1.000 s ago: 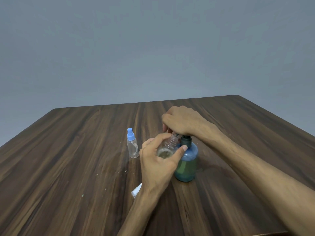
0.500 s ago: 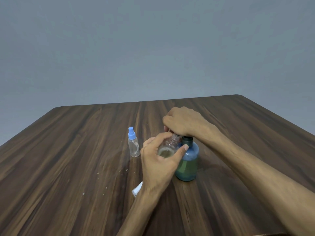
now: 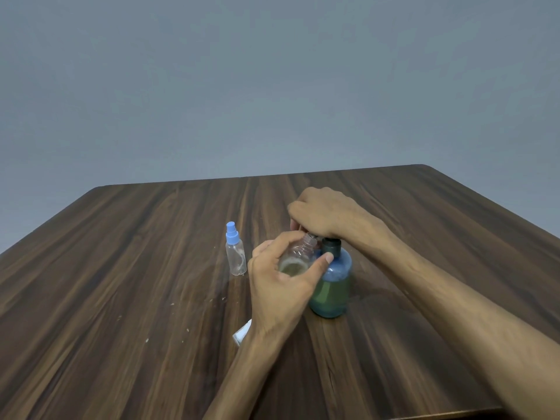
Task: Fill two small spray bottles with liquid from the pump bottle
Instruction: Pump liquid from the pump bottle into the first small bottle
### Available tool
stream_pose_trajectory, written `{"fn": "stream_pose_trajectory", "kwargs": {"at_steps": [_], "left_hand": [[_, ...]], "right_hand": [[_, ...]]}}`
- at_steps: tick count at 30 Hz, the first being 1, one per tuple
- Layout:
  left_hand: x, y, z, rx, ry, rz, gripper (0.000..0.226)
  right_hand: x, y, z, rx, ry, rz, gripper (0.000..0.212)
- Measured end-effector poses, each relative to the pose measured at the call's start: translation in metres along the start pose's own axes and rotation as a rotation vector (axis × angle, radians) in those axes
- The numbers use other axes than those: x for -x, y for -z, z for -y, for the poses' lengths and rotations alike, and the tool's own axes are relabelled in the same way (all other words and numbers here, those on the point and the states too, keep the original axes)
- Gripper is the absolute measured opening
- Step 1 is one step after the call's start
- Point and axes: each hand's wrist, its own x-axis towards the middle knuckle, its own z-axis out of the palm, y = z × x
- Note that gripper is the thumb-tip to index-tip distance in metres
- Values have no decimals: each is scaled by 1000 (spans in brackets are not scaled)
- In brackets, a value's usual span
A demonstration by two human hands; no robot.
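A blue-green pump bottle (image 3: pixel 333 286) stands on the wooden table (image 3: pixel 121 283), roughly half full of liquid. My right hand (image 3: pixel 324 213) lies over its pump head with fingers curled around it; the head itself is hidden. My left hand (image 3: pixel 281 286) grips an uncapped clear spray bottle (image 3: pixel 298 256), tilted with its threaded neck up against the pump spout. A little yellowish liquid shows inside it. A second clear spray bottle (image 3: pixel 235 254) with a blue spray cap stands upright to the left, untouched.
A small white and blue object (image 3: pixel 241 334) lies on the table, partly hidden behind my left wrist. Small crumbs or droplets (image 3: pixel 172 304) speckle the wood left of my left arm. A plain grey wall rises behind the table's far edge.
Both hands and the bottles stay almost exactly where they were. Only a very slight shift of the right hand on the pump head shows.
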Motion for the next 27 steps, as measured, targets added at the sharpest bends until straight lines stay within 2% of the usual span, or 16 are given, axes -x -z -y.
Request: {"fn": "stream_pose_trajectory", "kwargs": {"at_steps": [5,8,13,17,21,25,27], "left_hand": [[0,0,1,1,3,-13,39],[-1,-1,2,-11,6,-2,39],[0,0,4,-17,-10,-12,38],[-1,0,5,-19,-6,-13,41],[0,1,4,-20,-16,-6,38],[0,0,6,-1,21,-17,40],[0,0,6,2,20,-18,41]], "right_hand": [[1,3,-1,-77,26,-126,45],[2,-1,-1,-37,-3,-45,42],[0,4,0,-61,21,-116,44],[1,-1,0,-12,-8,-42,41],[0,3,0,-75,9,-93,42],[0,-2,0,-50,-28,-3,39],[1,1,1,-58,-30,-25,39]]}}
